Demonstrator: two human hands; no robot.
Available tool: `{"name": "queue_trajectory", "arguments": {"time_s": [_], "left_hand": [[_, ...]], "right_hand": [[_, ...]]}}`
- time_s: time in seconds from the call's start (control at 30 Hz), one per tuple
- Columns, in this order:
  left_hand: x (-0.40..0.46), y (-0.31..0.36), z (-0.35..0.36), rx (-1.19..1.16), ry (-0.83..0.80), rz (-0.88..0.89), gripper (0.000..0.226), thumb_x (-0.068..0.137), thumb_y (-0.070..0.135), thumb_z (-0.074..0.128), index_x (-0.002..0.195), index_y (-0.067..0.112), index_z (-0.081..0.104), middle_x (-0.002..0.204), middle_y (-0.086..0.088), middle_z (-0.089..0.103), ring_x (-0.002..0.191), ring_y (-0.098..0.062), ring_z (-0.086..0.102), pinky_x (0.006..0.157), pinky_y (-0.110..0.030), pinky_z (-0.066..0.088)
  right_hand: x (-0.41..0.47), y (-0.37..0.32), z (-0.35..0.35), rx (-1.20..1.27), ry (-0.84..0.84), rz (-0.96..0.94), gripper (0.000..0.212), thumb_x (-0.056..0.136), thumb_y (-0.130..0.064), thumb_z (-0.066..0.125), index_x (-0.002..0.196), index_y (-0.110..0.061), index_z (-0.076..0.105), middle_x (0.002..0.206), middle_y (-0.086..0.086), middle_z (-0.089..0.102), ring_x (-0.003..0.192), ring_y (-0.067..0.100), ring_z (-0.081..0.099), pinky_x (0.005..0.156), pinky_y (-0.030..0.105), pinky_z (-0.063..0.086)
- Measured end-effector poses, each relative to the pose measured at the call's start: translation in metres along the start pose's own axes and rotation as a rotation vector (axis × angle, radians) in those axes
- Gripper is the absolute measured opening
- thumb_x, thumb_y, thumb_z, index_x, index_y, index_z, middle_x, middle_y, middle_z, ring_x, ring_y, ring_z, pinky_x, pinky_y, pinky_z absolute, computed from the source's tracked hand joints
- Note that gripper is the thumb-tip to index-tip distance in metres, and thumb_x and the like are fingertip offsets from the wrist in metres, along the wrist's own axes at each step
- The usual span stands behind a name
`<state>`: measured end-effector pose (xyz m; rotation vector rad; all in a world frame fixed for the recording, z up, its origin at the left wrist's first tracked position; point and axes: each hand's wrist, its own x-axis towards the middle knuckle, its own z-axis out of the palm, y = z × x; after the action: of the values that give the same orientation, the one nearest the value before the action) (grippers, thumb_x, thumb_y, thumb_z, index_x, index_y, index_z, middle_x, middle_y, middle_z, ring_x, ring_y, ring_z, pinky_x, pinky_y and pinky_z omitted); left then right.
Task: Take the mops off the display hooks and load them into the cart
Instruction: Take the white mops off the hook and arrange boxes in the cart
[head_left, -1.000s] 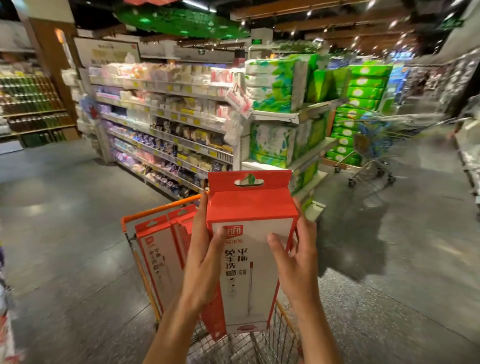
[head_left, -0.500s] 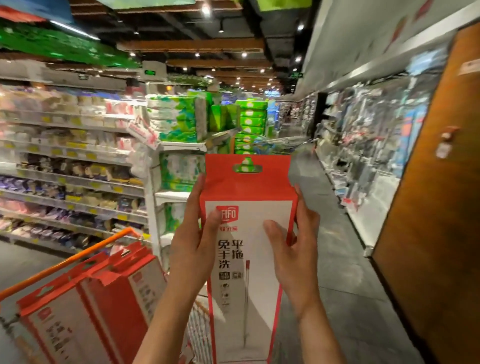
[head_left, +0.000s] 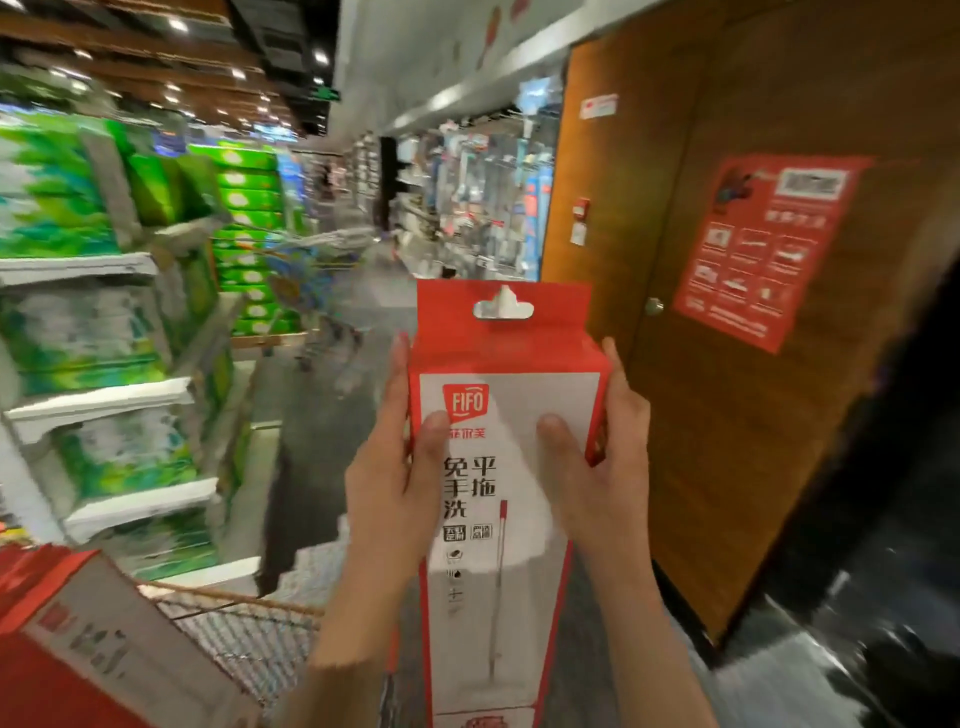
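Observation:
I hold a tall red-and-white boxed mop (head_left: 501, 519) upright in front of me, its red hang tab at the top. My left hand (head_left: 400, 478) grips its left edge with the thumb across the front. My right hand (head_left: 602, 467) grips the right edge the same way. At the lower left stands the wire cart (head_left: 244, 623), and another red-and-white mop box (head_left: 93, 654) sticks up out of it. The held box is to the right of the cart, not over it.
Shelves of green tissue packs (head_left: 104, 322) run along the left. A brown wooden door (head_left: 727, 364) with a red poster (head_left: 763, 244) fills the right. Down the grey aisle floor (head_left: 322, 415) stands another cart, with hanging goods (head_left: 478, 197) beyond.
My view has swung to the right with the held box. The cart and its loaded boxes have slid to the lower left, and the wooden door has come into view. Both hands keep their grip.

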<state>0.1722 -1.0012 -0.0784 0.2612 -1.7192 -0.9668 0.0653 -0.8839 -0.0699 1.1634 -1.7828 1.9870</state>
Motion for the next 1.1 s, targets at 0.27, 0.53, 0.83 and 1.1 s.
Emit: {"name": "queue_trajectory", "arguments": {"time_s": [0.27, 0.53, 0.83, 1.1], "left_hand": [[-0.049, 0.046, 0.063, -0.246, -0.181, 0.034, 0.064, 0.099, 0.034, 0.048, 0.131, 0.081, 0.02, 0.1, 0.036, 0.069, 0.086, 0.003, 0.071, 0.071, -0.027, 0.061], [-0.105, 0.11, 0.137, -0.381, -0.381, -0.01, 0.059, 0.095, 0.05, 0.05, 0.141, 0.072, 0.02, 0.114, 0.037, 0.065, 0.095, 0.004, 0.07, 0.078, -0.038, 0.062], [-0.193, 0.22, 0.211, -0.494, -0.57, -0.012, 0.061, 0.098, 0.035, 0.05, 0.14, 0.059, 0.014, 0.099, 0.053, 0.057, 0.091, 0.012, 0.067, 0.072, -0.023, 0.061], [-0.263, 0.3, 0.281, -0.569, -0.649, -0.039, 0.061, 0.099, 0.03, 0.052, 0.136, 0.062, 0.015, 0.097, 0.052, 0.058, 0.091, 0.016, 0.065, 0.068, -0.009, 0.053]], "right_hand": [[-0.048, -0.025, -0.095, -0.223, 0.213, 0.012, 0.072, 0.088, -0.042, 0.064, 0.145, -0.06, 0.023, 0.119, -0.017, 0.04, 0.115, -0.006, 0.049, 0.094, 0.008, 0.042], [-0.095, -0.063, -0.206, -0.394, 0.399, 0.028, 0.069, 0.086, -0.048, 0.062, 0.142, -0.056, 0.022, 0.118, -0.005, 0.042, 0.108, -0.011, 0.05, 0.087, 0.002, 0.041], [-0.156, -0.115, -0.344, -0.471, 0.535, 0.068, 0.069, 0.088, -0.035, 0.06, 0.148, -0.042, 0.028, 0.122, 0.003, 0.045, 0.106, -0.018, 0.047, 0.083, -0.002, 0.038], [-0.198, -0.157, -0.458, -0.561, 0.626, 0.068, 0.067, 0.088, -0.031, 0.062, 0.147, -0.044, 0.031, 0.121, -0.003, 0.045, 0.108, -0.018, 0.047, 0.087, -0.002, 0.036]]}}
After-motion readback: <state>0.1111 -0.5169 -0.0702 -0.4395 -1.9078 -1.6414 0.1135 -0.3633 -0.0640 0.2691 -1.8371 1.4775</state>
